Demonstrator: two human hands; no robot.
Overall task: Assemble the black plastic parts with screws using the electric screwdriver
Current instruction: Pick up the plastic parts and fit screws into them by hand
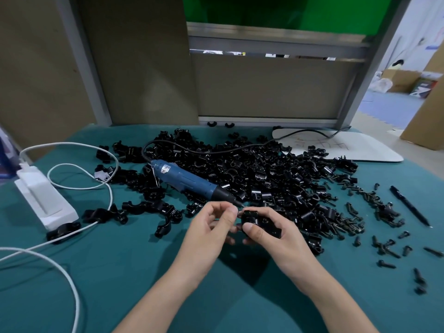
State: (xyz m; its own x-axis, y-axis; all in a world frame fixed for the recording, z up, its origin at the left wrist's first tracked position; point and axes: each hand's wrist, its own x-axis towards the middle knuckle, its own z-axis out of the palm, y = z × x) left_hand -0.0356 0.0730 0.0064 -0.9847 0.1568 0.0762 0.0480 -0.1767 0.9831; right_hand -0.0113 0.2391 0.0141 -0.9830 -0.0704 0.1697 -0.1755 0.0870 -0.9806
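My right hand (271, 234) grips a black plastic part (260, 222) above the green cloth, thumb on its near face. My left hand (211, 227) pinches something small, seemingly a screw (239, 212), against the part's left end. The blue electric screwdriver (187, 183) lies on the heap of black parts (264, 174) just behind my hands, its tip pointing toward the held part. Loose black screws (348, 224) are scattered to the right.
A white power adapter (44, 198) with white cables (79, 164) lies at the left. A black pen (409, 205) rests at the right, and a white board (348, 145) at the back right. A few assembled black pieces (153, 210) sit left of my hands.
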